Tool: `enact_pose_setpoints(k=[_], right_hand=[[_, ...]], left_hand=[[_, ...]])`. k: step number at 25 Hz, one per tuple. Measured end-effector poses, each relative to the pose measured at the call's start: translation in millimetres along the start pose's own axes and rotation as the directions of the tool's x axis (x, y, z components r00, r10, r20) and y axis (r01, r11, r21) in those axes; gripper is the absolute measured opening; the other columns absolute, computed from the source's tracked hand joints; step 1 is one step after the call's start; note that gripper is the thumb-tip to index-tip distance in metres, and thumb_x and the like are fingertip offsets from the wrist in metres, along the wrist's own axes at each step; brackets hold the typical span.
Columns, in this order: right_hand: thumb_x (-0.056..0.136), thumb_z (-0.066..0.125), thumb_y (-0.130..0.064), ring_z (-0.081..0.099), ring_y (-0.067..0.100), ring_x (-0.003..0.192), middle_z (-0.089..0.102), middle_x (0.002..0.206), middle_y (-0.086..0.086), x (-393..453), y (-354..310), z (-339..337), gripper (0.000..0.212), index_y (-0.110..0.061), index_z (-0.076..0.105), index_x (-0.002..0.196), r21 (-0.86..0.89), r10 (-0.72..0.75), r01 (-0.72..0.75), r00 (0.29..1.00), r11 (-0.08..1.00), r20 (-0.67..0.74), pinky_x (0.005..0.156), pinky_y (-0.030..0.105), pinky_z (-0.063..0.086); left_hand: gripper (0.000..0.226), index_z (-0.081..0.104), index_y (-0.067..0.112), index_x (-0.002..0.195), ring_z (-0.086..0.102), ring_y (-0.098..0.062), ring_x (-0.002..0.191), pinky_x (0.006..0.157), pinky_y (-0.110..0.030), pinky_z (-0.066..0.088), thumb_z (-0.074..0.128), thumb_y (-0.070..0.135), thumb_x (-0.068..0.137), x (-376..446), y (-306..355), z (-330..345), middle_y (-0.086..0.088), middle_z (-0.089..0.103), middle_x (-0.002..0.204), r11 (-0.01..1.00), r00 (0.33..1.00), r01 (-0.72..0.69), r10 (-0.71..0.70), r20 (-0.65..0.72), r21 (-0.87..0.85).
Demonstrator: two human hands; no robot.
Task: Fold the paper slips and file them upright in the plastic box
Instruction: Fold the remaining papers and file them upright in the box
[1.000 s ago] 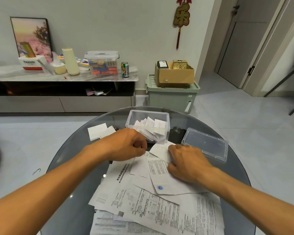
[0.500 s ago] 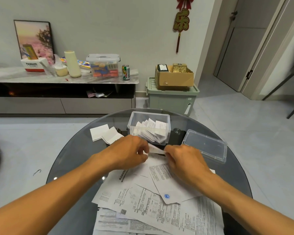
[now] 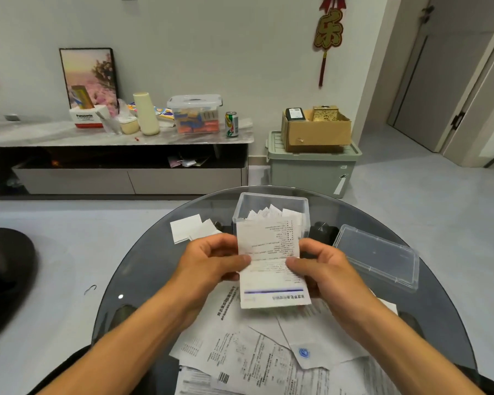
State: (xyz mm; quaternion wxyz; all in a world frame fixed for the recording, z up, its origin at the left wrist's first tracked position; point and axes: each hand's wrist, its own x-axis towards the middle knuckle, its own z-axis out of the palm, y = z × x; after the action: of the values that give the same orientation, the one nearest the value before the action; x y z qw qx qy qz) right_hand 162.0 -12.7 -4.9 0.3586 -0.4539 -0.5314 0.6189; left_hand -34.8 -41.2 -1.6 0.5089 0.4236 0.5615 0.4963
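Head view: both hands pinch paper slip lengthwise, pointing away.

Both bare forearms reach forward and converge at centre. Left hand raised, thumb pressed on the front of a paper slip, fingers curled behind its left edge. Right hand mirrors it, pinching the right edge.

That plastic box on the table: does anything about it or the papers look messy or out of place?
Slightly. The slips in the plastic box lean at mixed angles, not neatly upright. Its lid lies off to the right, and loose sheets overlap in a heap near the table's front edge. Nothing looks torn or spilled.
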Motion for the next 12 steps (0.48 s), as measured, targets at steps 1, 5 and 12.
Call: enact_pose_setpoints(k=[1,5,12], right_hand=[[0.096,0.053,-0.001,0.071,0.024,0.066,0.077,0.089,0.01,6,-1,-2,0.024,-0.014,0.072,0.104,-0.008,0.002,-0.002,1.0,1.0,-0.01,0.053,0.033,0.053],[0.088,0.042,-0.003,0.059,0.025,0.053,0.067,0.077,0.019,25,-12,-10,0.032,-0.005,0.074,0.083,0.166,0.052,-0.052,0.999,0.985,0.004,0.043,0.028,0.038],[0.086,0.057,0.009,0.052,0.021,0.055,0.067,0.078,0.014,26,-9,-3,0.027,-0.009,0.066,0.104,0.099,-0.001,0.012,0.994,0.995,-0.11,0.041,0.027,0.043]], left_hand=[[0.026,0.074,0.01,0.076,0.068,-0.017,0.07,0.06,-0.023,0.051,0.064,-0.013,0.083,9,-2,0,-0.009,0.077,0.085,0.999,1.0,0.005,-0.006,-0.026,-0.032],[0.031,0.073,0.001,0.069,0.068,-0.015,0.067,0.061,-0.024,0.057,0.049,-0.014,0.08,32,11,14,-0.01,0.076,0.085,0.987,1.0,-0.005,0.001,-0.023,-0.162],[0.028,0.067,0.007,0.108,0.068,-0.019,0.081,0.072,-0.033,0.055,0.055,0.003,0.083,28,13,28,-0.008,0.074,0.097,0.865,0.998,-0.025,0.05,0.037,-0.501]])
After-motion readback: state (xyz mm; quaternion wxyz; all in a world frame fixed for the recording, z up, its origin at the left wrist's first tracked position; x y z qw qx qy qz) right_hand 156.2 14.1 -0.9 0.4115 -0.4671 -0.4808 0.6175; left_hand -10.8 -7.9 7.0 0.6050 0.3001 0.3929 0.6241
